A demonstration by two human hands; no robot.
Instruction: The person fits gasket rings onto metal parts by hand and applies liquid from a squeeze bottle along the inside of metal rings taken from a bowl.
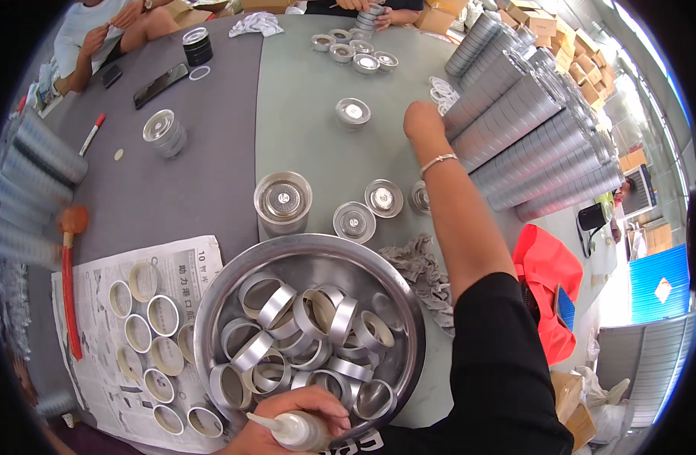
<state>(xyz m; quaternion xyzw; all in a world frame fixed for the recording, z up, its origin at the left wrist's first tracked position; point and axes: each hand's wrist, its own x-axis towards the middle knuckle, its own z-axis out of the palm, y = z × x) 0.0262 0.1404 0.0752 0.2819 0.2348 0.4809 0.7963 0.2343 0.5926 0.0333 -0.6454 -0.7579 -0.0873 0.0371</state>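
Observation:
My left hand (317,402) is closed around a small translucent squeeze bottle (301,431) with a pointed nozzle, at the near rim of a round metal basin (211,318). Inside the basin lie many loose silver rings (340,322), heaped at different tilts. Stretched far forward, my right hand (424,123) is beside a pile of thin white rings (442,91); its fingers are turned away and hidden. Between the basin and that hand stand a wide silver canister (283,199), two round metal lids (383,199) and a single lidded disc (353,112).
Tall stacks of silver rings (507,98) lean at the right, others at the left edge. Several rings rest on newspaper (196,262). A red-handled mallet (71,280), grey rag (420,265), red bag (545,288) and phone (160,85) surround them. Two co-workers' hands (126,14) are across the table.

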